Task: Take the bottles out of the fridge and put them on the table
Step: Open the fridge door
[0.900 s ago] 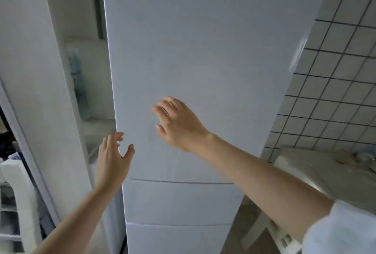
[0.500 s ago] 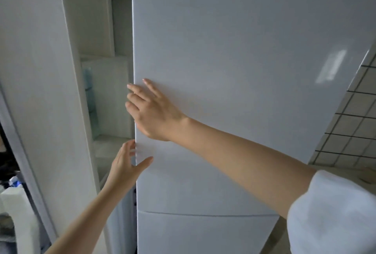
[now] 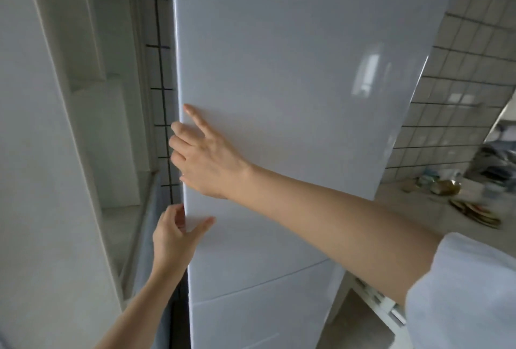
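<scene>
A tall white fridge [image 3: 293,69] fills the middle of the view with its upper door closed. My right hand [image 3: 206,158] lies against the door's left edge, fingers curling around that edge and the index finger stretched up on the door face. Lower down, my left hand [image 3: 174,234] pinches the same edge, fingers behind it and thumb on the front. No bottles are visible; the inside of the fridge is hidden.
A white wall with a recessed ledge [image 3: 92,125] stands close on the left, leaving a narrow tiled gap beside the fridge. To the right, a counter [image 3: 418,209] below a tiled wall carries a stack of plates [image 3: 474,213] and jars. Two lower drawer fronts sit under the door.
Both hands have slid left to the door's left edge and taken hold of it. The view has shifted so the counter at right shows.
</scene>
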